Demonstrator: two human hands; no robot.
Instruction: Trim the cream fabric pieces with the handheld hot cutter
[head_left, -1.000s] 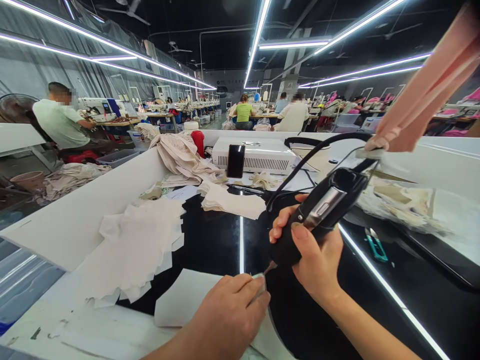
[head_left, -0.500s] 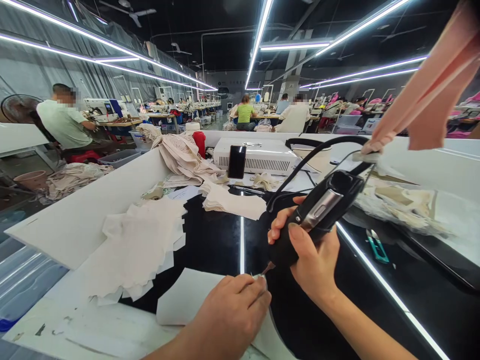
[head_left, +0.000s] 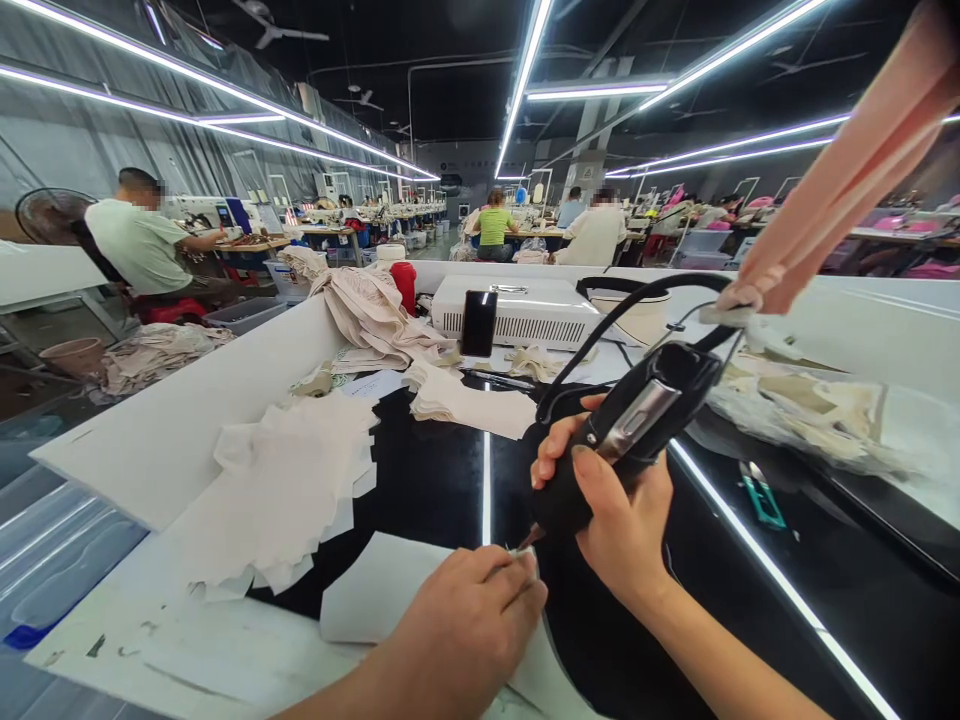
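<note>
Fabric piece (head_left: 375,590), pale and thin, lay flat at the near edge of the black table (head_left: 435,480), and my left hand (head_left: 465,630) pinched its right corner tight against the top. My right hand (head_left: 622,520) was wrapped around the black tool (head_left: 630,430), its tip just touching that corner. I judged the cloth light and limp, apt to slide, so best pinned close to the tip. Left of it sat a stack (head_left: 277,490) of similar cut pieces; snips (head_left: 761,493) lay far right.
</note>
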